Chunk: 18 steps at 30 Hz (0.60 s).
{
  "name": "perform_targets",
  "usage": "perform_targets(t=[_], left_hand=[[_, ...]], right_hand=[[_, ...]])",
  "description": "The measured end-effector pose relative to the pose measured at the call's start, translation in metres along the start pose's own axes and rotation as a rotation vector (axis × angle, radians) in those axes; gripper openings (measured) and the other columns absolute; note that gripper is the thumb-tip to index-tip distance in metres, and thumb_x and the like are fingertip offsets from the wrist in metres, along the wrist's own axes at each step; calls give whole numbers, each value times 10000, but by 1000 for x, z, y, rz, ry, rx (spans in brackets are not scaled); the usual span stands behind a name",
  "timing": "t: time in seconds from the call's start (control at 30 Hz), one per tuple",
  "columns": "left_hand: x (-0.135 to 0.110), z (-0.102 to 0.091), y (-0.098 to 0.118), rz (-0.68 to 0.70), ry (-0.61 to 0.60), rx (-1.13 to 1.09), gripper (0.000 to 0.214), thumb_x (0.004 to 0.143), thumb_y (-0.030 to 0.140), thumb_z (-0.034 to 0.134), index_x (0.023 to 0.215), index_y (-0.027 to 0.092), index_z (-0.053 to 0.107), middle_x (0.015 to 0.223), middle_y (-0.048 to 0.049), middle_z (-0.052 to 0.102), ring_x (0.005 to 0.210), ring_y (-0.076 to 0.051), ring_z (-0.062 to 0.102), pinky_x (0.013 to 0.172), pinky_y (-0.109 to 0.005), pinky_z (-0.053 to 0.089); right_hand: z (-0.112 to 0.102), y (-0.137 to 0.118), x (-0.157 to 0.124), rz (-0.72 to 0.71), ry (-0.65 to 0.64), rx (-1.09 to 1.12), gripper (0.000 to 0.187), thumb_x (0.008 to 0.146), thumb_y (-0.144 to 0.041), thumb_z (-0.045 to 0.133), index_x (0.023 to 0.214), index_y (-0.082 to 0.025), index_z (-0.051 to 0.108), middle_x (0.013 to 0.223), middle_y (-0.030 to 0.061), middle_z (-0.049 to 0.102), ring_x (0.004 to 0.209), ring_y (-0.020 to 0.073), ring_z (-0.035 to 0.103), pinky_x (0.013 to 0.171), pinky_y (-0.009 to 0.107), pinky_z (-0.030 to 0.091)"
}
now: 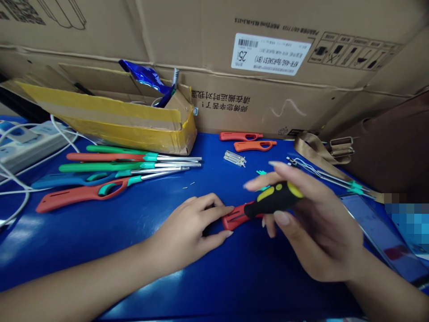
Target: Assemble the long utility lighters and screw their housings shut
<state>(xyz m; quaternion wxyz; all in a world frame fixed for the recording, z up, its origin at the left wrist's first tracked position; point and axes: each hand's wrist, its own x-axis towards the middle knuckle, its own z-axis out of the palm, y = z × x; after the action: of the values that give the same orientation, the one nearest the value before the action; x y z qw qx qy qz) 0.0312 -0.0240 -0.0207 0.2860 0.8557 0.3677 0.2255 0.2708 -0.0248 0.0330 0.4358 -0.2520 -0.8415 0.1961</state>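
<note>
My left hand [192, 226] pinches the end of a red lighter casing [235, 217] between thumb and fingers, against the blue tabletop. My right hand [326, 228] is around a screwdriver [276, 199] with a black and yellow handle, its fingers loosely curled and partly blurred. The screwdriver lies low over the casing; its tip and the casing's far end are hidden. Behind the right fingers are small teal plastic parts [261, 173]. Two tiny screws [188, 185] lie beyond my left hand. Further back sit slim metallic pieces [234, 158], a red casing [239, 136] and an orange casing [253, 146].
Several long-necked lighters [103, 166] lie at left, before a yellow-taped cardboard box [134, 120]. A power strip [33, 141] with white cables is far left. Metal rods [330, 176], a tan strap [311, 154] and a phone [382, 237] lie right. A large carton [214, 40] stands behind.
</note>
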Motion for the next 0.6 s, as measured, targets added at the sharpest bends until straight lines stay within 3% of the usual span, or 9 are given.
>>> perform_targets(t=[0.17, 0.23, 0.33, 0.4, 0.53, 0.6], left_hand=[[1, 0, 1, 5, 0, 1, 369, 939, 268, 687, 1304, 223, 659, 1119, -54, 677, 1022, -223, 661, 859, -372, 524], [1, 0, 0, 2, -2, 3, 373, 941, 270, 683, 1310, 221, 658, 1114, -57, 677, 1018, -222, 661, 851, -366, 526], [1, 1, 0, 1, 8, 10, 354, 941, 280, 684, 1291, 231, 669, 1107, -54, 677, 1001, -217, 659, 851, -362, 527], [1, 1, 0, 10, 17, 12, 345, 938, 283, 686, 1280, 238, 672, 1105, -53, 680, 1001, -218, 663, 854, -366, 527], [0, 0, 0, 23, 37, 35, 341, 927, 277, 697, 1266, 240, 677, 1078, -53, 686, 972, -223, 676, 809, -368, 529], [0, 0, 0, 20, 38, 38, 329, 922, 273, 703, 1248, 237, 685, 1071, -53, 687, 966, -224, 679, 796, -363, 529]], right_hand=[[-1, -3, 5, -122, 75, -173, 563, 797, -82, 795, 1308, -242, 622, 994, 34, 769, 831, 182, 690, 698, 298, 611], [-2, -2, 4, -131, 49, -202, 569, 826, -121, 779, 1350, -250, 599, 1072, 53, 768, 874, 196, 702, 729, 315, 621], [-1, -2, 0, -48, -22, -99, 661, 920, -102, 592, 1538, -255, 415, 1389, 102, 651, 1150, 248, 672, 889, 416, 616], [-1, -4, 0, -14, -39, -36, 700, 923, -64, 537, 1570, -262, 360, 1420, 102, 629, 1158, 235, 675, 896, 414, 618], [-2, -10, 6, -104, -34, -176, 493, 891, -151, 724, 1358, -235, 588, 981, 40, 759, 822, 164, 718, 691, 261, 618], [-3, -10, 6, -111, -48, -235, 475, 888, -219, 755, 1336, -225, 597, 921, 37, 755, 779, 162, 717, 646, 242, 606]])
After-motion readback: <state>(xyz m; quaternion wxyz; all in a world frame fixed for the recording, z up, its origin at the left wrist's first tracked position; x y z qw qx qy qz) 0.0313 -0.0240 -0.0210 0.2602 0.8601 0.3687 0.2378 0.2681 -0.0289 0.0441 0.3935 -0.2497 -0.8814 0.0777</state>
